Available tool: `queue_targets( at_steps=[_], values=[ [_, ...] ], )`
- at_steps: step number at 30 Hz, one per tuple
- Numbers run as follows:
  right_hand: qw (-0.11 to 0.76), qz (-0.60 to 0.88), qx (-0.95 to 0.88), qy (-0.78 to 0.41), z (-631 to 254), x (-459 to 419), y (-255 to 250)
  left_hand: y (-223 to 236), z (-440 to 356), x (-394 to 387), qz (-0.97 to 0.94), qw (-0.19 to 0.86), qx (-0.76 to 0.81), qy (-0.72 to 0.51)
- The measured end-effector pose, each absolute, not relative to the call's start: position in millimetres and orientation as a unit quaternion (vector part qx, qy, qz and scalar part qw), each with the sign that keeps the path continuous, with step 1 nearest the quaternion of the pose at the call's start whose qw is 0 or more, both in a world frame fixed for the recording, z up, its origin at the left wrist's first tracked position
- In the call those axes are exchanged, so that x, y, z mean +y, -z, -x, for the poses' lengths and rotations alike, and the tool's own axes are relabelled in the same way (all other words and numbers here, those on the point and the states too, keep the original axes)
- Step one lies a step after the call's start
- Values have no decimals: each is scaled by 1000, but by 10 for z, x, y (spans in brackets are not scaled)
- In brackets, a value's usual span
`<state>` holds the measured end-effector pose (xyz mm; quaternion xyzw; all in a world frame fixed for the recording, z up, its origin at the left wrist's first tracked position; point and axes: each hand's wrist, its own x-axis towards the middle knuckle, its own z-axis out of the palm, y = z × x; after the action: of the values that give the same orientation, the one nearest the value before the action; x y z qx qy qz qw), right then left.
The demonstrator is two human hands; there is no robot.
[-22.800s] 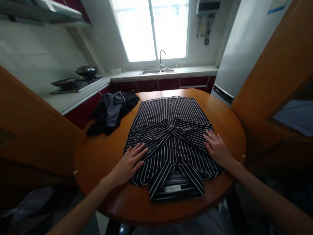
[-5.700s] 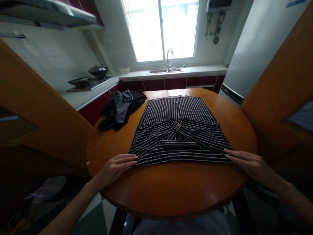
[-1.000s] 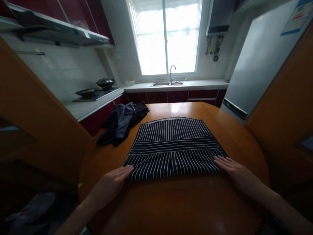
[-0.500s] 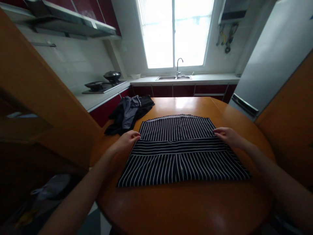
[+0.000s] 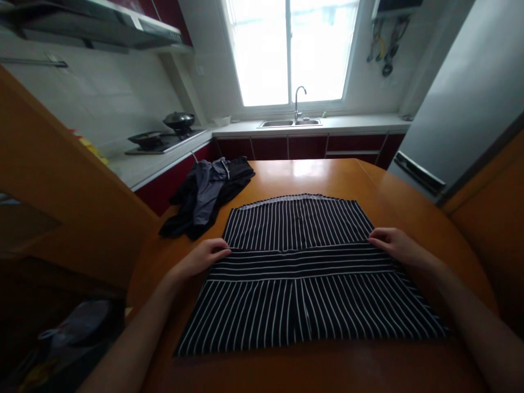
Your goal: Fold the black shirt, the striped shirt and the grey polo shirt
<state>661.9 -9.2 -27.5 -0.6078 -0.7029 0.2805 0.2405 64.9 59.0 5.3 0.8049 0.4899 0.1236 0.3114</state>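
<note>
A black garment with white stripes point(image 5: 262, 224) lies flat on the round-ended wooden table point(image 5: 311, 174). A band with crosswise stripes runs across its middle; above and below it the stripes run lengthwise. My left hand point(image 5: 204, 256) pinches the garment's left edge at the top of this band. On the opposite edge, level with it, my right hand point(image 5: 389, 244) pinches the cloth between thumb and fingers. The garment's kind is not clear from what shows.
A heap of black and grey clothing point(image 5: 208, 188) sits on the table's far left. Beyond are a stove point(image 5: 164, 143) with pans, a sink point(image 5: 278, 124) under the window, and a fridge point(image 5: 450, 103) on the right. A wooden panel point(image 5: 69, 180) stands at left.
The garment and both hands appear larger and lower in view as the camera shifts. Both hands keep their pinch at the band's ends, and the cloth looks the same in layout.
</note>
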Motion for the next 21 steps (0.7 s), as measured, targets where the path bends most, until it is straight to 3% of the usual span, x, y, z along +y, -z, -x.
queue_targets(
  at_steps=[6, 21],
  values=[
    [267, 589, -702, -300, -6669, -135, 304, -26, -624, 565, -811, 325, 460, -159],
    [339, 587, -710, -189, -6713, -130, 284, -97, -683, 513, -813, 271, 452, -248]
  ],
)
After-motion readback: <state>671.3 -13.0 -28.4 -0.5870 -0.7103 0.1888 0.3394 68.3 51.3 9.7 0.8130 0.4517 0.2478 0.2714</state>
